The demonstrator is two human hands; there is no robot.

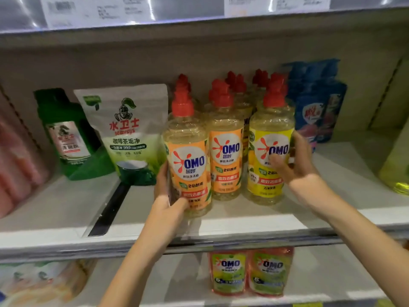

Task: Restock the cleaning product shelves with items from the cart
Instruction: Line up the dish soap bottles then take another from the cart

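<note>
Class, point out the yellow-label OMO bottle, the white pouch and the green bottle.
yellow-label OMO bottle (pixel 264 185): head view, lower label.
white pouch (pixel 124 129): head view, front print.
green bottle (pixel 66 138): head view, its label.

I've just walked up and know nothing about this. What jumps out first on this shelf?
The cluster of red-capped OMO bottles mid-shelf grabs the eye. The left hand grips the front orange-labelled bottle, and the right hand holds the yellow-labelled bottle. Left of them stands a white pouch with a knight logo.
</note>
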